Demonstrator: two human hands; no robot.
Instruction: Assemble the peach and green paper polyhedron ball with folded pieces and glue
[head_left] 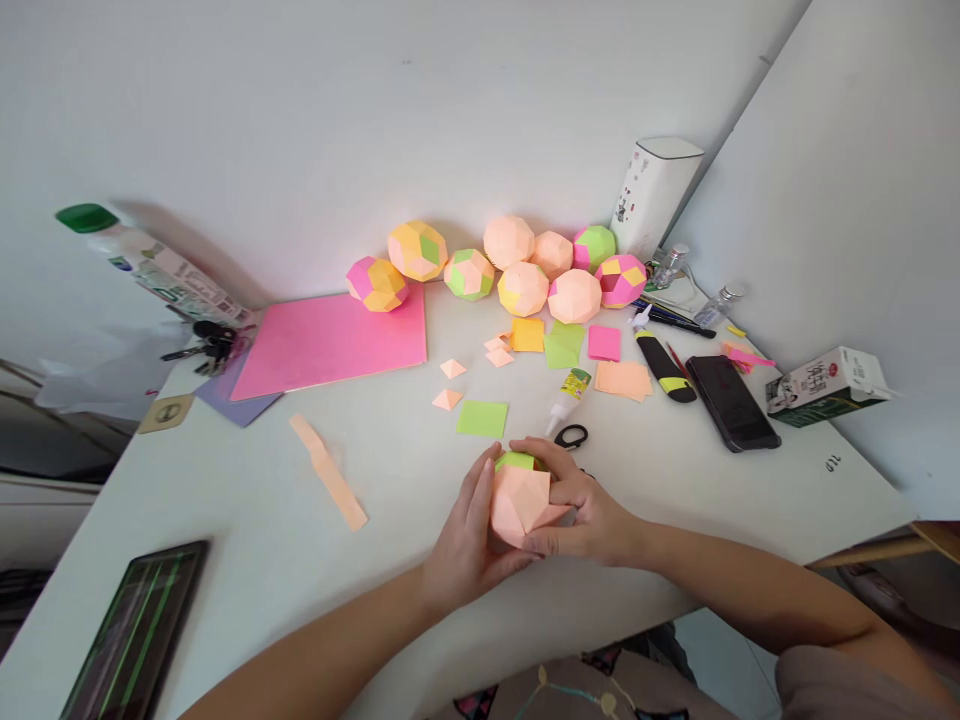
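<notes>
Left hand [463, 535] and right hand [592, 512], at lower centre of the head view, curve part-closed around one paper ball [517, 505], the left cupping its side, the right pinching a peach flap. This ball, mostly peach with green at its top, is held near the worktop [405, 590]'s front edge.

Closest in the way, a black scissor handle [573, 436] lies just beyond the right hand, with one glue bottle [570, 395] above it and one green sheet [482, 418] above the left hand. Small peach pieces [447, 399] lie at centre: two apart, others overlapping, their number unclear.

Nine finished balls [508, 242] crowd the upper centre; one rests on the pink folder [330, 345]. Below them are four paper piles: yellow [527, 335], green [564, 345], pink [604, 343] and peach [624, 380].

At right sit one cutter [664, 365], one phone [733, 403], one carton [829, 387] and two small clear bottles [720, 306]; a white box [656, 195] stands upper right of centre. Left of centre lies one peach strip [328, 472]; upper left, a green-capped bottle [169, 270] and keys [212, 343]; lower left, one tablet [135, 635].
</notes>
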